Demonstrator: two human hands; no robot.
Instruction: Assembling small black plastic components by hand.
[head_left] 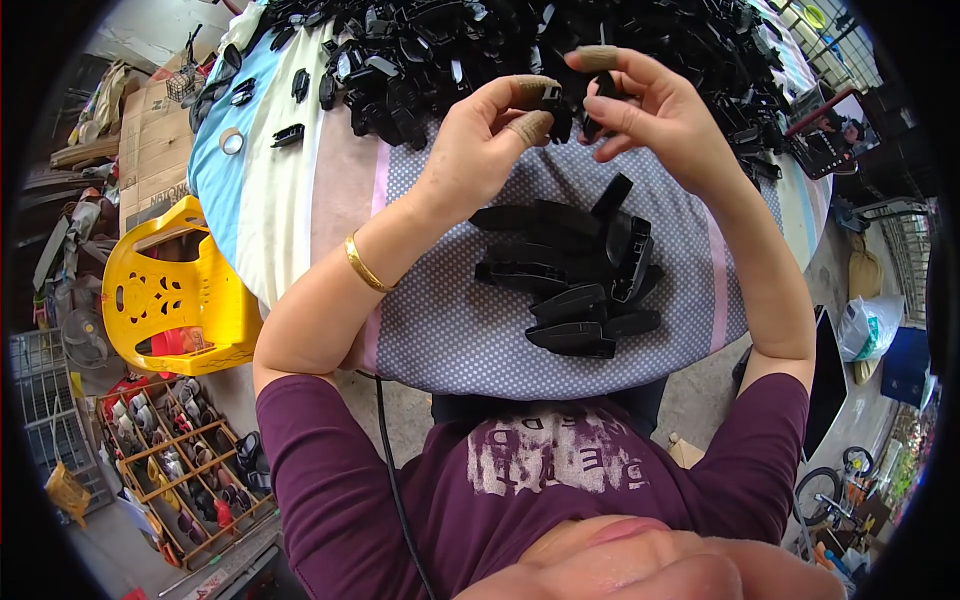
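Observation:
Both my hands are raised over the far half of the table, close together in front of a heap of black plastic parts (440, 50). My left hand (480, 145), with tan coverings on thumb and forefinger, pinches a small black plastic part that blends into the heap behind it. A dark piece (601, 88) sits between the curled thumb and fingers of my right hand (655, 110); its outline is partly hidden. Nearer to me, below the hands, lies a smaller pile of elongated black plastic parts (570, 310) on the dotted cloth (440, 320).
A roll of tape (231, 142) and a few loose black parts lie at the table's left. A phone or tablet (835, 130) stands at the right edge. Beside the table are a yellow plastic chair (160, 290) and a wooden shoe rack (190, 460). A black cable (385, 450) hangs near me.

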